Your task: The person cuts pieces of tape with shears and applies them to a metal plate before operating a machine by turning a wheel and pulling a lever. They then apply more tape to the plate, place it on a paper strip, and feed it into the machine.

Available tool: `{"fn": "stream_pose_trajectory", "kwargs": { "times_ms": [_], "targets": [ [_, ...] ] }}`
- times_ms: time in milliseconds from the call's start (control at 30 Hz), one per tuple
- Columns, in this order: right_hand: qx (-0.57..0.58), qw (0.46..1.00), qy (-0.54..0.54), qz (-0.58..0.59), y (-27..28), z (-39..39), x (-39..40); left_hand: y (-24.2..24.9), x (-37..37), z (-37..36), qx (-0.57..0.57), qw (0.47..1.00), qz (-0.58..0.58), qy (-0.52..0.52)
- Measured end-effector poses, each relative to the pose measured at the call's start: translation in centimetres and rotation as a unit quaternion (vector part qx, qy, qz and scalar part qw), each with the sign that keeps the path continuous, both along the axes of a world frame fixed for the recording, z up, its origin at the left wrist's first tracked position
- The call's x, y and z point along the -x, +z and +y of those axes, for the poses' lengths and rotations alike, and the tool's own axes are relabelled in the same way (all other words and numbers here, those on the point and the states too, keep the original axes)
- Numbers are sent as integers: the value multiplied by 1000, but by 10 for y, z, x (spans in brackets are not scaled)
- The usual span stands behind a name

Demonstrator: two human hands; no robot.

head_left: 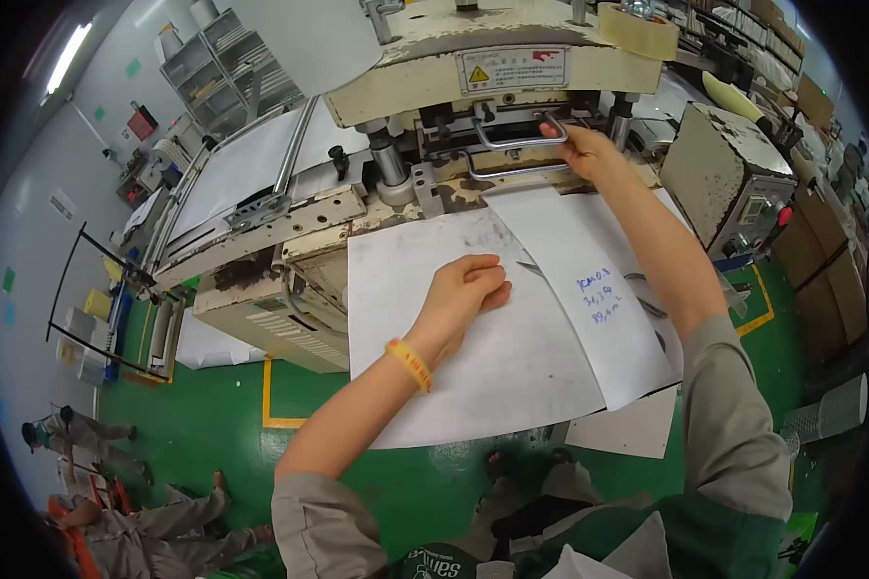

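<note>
My left hand (465, 293) rests with curled fingers on a large smudged white sheet (473, 376) lying on the machine's table; a yellow band circles that wrist. Overlapping it to the right lies a second white sheet (599, 318) with blue handwriting. My right hand (581, 150) reaches forward and grips a metal bar handle (512, 143) at the mouth of a cream-coloured press (512, 72). A yellow warning label sits on the press just above the handle.
A grey control box (734, 179) with a red knob stands at the right. A stack of white sheets (237, 169) lies on the feeder at the left. The green floor has yellow lines (267, 391). People sit on the floor at lower left (135, 526).
</note>
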State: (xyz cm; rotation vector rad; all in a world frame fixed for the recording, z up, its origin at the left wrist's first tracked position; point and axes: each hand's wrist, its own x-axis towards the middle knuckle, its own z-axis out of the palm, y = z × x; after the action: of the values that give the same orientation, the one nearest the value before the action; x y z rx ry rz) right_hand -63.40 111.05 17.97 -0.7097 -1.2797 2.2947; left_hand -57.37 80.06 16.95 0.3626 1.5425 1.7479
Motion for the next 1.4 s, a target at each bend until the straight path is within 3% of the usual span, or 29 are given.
{"fn": "stream_pose_trajectory", "kwargs": {
  "times_ms": [67,200,333,433,533,667,833,933,1000,1033,1133,1267,1400],
  "targets": [
    [-36,999,-31,-21,-7,-1,11,-7,12,29,29,999,-25,22],
    [38,995,-85,-38,2,-6,17,-1,23,66,118,992,-32,38],
    [-29,992,-78,-96,3,-6,19,-22,39,97,129,985,53,102],
    [16,993,-81,-89,13,-11,16,-18,27,103,156,973,108,132],
    [22,996,-64,-50,11,-7,14,-24,12,98,21,977,164,137],
    [31,999,-4,-26,6,2,10,-16,5,78,-89,981,101,140],
    [50,999,12,-15,6,5,8,-5,26,76,-145,942,246,176],
    [25,999,13,-16,16,-1,-6,-7,4,68,-63,891,407,192],
    [-70,989,104,-84,24,1,-24,-11,-8,63,-85,890,411,181],
    [19,998,56,-24,15,8,-11,-12,-7,61,-72,896,395,186],
    [-26,999,13,-36,4,15,-1,-16,7,70,-72,917,309,241],
    [-39,998,-12,-48,16,2,-12,-38,20,65,-76,950,224,205],
    [-49,997,-6,-51,15,5,-12,-21,8,57,-52,980,101,163]
  ]
}}
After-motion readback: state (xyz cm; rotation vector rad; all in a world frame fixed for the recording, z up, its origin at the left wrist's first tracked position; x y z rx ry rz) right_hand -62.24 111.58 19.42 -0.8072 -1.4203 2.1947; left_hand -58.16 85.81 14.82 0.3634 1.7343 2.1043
